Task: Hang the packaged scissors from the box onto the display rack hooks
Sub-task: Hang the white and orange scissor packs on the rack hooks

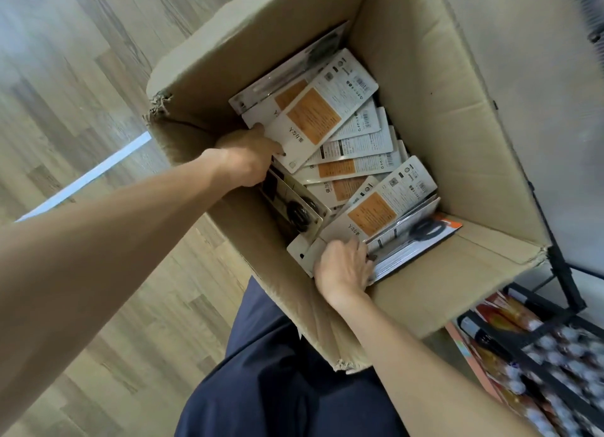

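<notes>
Each grip holds a scissors pack's edge: left hand, right hand, inside box.

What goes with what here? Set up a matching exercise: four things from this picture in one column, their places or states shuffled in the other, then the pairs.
1. left hand
2. right hand
3. cardboard box
4. display rack

A. stands on the wooden floor, flaps open
B. grips a package at the box's near end
C. lower right, outside the box
D. grips the top package, printed back up

Pairs: 1-D, 2-B, 3-A, 4-C
</notes>
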